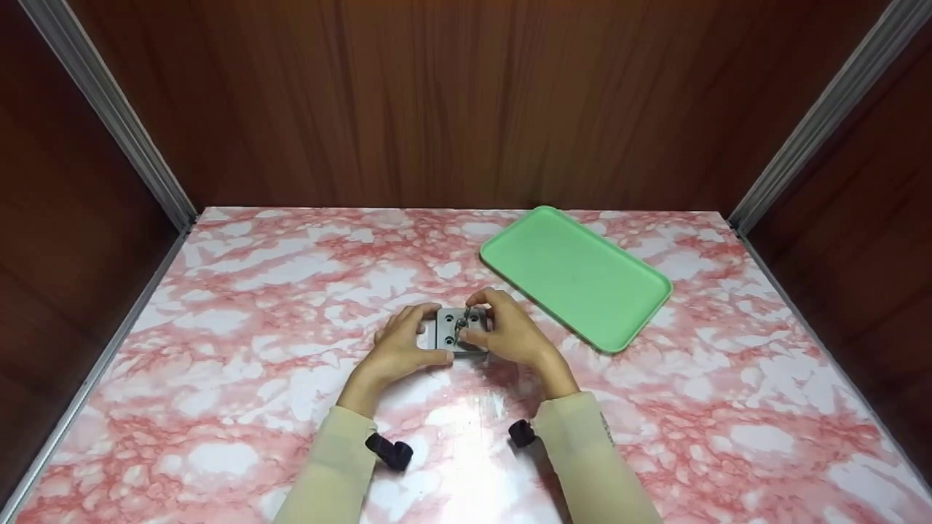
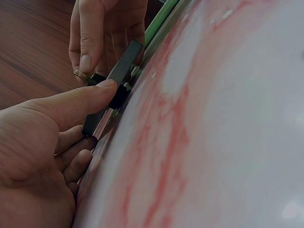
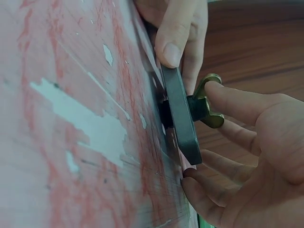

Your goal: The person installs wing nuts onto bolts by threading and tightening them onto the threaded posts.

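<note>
A grey square metal plate (image 1: 443, 331) with holes at its corners lies low over the table in the head view. A brass-coloured wing nut (image 3: 216, 120) stands on a dark post at its centre. My left hand (image 1: 400, 348) holds the plate by its left side, the thumb on the near edge and a finger at the far edge. From the right, my right hand (image 1: 515, 333) pinches the wing nut between thumb and forefinger. Seen edge-on in the right wrist view, the plate (image 3: 183, 116) has a dark block beneath it. My right fingers partly cover the plate from above.
A light green tray (image 1: 575, 276) lies at an angle behind and right of my hands. The table (image 1: 218, 407) has a red and white marbled surface. Brown wood-grain panels (image 1: 437, 109) with metal corner posts enclose the back and sides.
</note>
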### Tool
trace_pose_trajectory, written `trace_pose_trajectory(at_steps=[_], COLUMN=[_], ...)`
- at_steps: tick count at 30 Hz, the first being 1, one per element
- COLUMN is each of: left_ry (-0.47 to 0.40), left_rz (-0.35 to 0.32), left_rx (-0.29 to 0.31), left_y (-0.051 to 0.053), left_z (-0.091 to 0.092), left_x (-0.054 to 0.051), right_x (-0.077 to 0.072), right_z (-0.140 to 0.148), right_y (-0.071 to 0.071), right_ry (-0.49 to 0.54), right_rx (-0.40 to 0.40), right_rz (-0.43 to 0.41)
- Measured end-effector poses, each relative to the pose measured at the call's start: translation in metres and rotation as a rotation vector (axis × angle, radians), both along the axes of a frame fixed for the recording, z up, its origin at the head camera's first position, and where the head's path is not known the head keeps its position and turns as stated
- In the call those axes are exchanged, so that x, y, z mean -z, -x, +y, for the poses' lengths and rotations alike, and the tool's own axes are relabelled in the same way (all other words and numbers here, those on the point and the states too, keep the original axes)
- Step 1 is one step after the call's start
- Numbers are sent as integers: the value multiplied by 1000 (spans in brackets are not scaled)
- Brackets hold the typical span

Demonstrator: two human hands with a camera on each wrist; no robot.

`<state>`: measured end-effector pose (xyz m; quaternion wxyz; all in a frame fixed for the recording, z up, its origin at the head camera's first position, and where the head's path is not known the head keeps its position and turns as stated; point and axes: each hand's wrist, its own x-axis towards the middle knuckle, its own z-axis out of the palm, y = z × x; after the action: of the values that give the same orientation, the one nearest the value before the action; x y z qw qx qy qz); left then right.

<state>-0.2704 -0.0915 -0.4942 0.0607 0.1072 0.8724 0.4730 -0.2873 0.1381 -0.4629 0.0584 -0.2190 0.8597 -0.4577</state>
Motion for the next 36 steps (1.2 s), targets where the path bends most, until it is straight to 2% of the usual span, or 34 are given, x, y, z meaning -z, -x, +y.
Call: trace_pose_trajectory(at_steps=[9, 25, 36], left_ry=[8, 9, 14], left_rz=[2, 7, 1], left_rx=[0, -3, -4], left_y=[0, 0, 0], left_z=[0, 1, 1], left_x=[0, 1, 1], right_x=[1, 2, 3], right_z=[-3, -10, -11], right_y=[-1, -4, -4], right_ry=[6, -65, -66], right_rx=[23, 150, 155], right_rz=[31, 52, 44])
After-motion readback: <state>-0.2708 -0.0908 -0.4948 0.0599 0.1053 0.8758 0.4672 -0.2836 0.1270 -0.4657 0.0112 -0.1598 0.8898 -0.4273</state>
